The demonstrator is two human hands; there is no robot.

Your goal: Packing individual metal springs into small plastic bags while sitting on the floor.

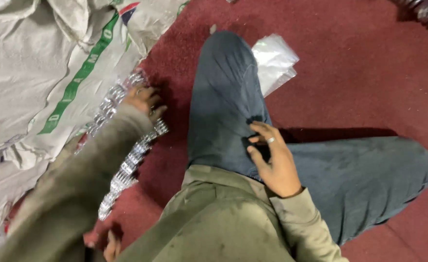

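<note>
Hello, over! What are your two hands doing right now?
Left hand on strip of small clear vials, grip unclear. Right hand open on trouser leg. White woven sacks beside the strip.
</note>
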